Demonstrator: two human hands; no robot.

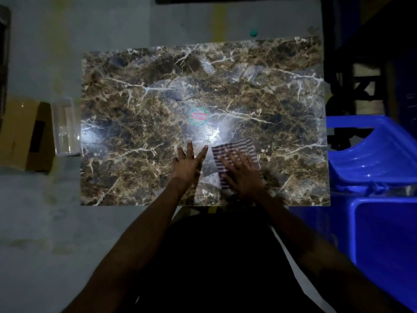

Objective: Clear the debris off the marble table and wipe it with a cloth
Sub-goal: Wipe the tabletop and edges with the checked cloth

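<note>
Seen from above in dim light, we lay our right hand (242,171) flat, fingers straight and spread, on a striped, folded cloth (234,154) pressed against the brown-and-grey veined marble table (140,91). The cloth lies near the table's near edge, a little right of the middle, its far end showing beyond our fingertips and its near end hidden beneath the palm. Just beside it, to the left and apart from it, our left hand (188,164) rests on the bare marble with fingers straight and splayed, holding nothing. A round red-and-green sticker (198,115) sits at the table's centre, beyond both hands, with a bright glare between it and the cloth. Past the table's left edge stand a clear plastic container (65,126) and a brown cardboard box (21,134) on the floor; past the right edge is a blue plastic chair (379,159).
</note>
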